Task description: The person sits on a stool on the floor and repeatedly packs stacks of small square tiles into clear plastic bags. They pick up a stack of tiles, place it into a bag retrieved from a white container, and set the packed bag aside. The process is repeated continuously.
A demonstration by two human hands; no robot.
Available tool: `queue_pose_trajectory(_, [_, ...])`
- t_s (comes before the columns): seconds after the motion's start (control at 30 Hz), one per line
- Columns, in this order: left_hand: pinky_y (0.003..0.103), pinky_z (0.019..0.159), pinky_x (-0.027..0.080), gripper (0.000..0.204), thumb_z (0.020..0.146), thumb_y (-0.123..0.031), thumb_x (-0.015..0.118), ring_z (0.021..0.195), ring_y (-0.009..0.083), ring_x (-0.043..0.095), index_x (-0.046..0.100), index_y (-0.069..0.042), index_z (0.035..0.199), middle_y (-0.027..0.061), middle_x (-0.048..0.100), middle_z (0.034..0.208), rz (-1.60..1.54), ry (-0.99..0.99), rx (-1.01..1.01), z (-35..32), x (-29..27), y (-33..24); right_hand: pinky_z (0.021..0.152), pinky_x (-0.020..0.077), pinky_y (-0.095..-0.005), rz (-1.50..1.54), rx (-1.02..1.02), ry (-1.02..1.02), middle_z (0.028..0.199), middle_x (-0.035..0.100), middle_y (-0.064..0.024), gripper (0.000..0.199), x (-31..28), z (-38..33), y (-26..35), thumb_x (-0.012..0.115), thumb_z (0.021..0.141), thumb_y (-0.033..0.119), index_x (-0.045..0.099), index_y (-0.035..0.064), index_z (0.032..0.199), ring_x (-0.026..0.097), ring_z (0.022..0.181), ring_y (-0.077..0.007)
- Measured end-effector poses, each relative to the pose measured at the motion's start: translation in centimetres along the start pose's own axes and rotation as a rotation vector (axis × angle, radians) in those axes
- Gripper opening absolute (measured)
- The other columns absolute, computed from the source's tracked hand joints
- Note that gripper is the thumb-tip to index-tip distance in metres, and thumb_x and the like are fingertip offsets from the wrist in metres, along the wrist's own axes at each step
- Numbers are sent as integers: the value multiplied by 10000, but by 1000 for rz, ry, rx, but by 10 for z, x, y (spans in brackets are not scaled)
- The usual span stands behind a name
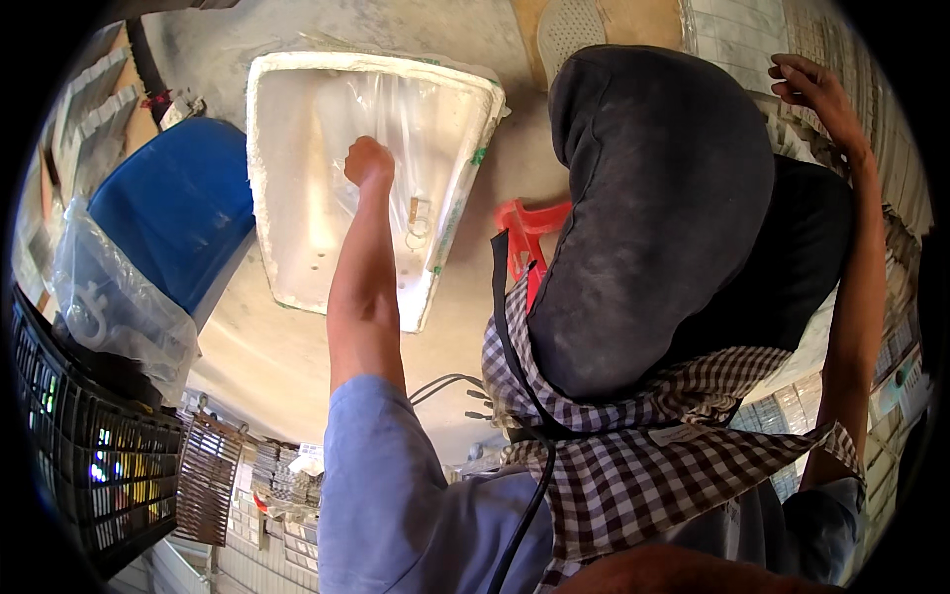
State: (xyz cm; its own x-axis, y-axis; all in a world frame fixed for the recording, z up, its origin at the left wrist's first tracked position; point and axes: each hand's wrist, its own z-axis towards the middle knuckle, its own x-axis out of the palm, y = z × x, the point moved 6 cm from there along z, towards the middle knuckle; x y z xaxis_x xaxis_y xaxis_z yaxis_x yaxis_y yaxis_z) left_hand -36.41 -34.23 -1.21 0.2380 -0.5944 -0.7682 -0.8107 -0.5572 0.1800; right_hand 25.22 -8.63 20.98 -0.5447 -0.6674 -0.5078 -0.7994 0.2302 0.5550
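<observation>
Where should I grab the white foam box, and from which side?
I'd grip the white foam box midway along its right-hand rim, coming from the right. The box opens upward, so that long wall gives an edge to pinch between thumb and fingers. A blue plastic object crowds the left wall. The rim looks rough, so a broad, gentle hold seems safer.

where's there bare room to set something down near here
Bare floor shows beyond the white foam box, and nearer, between the box, the clear bag and left forearm. Inside, the box's left side looks open; clear plastic shows around the left hand. Crowded: the left edge, where the bag, blue plastic object and black crate sit close together.
</observation>
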Motion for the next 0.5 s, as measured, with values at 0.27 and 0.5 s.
queue_pose_trajectory(0.27, [469,751,551,139,836,-121,573,855,382,688,697,-70,869,184,702,895,-158,-166,102,-19,7,25,921,516,-310,-15,-56,27,1191,641,-134,512,0,8,-9,523,1004,375,534,4,1357,649,1000,-166])
queue_pose_trajectory(0.5, [448,742,538,151,855,-205,609,844,339,694,717,-101,867,134,725,892,-73,-231,113,-77,-34,20,855,527,-298,-19,-102,-36,1141,646,-105,488,-9,3,-10,529,1002,364,550,3,1331,644,963,-147])
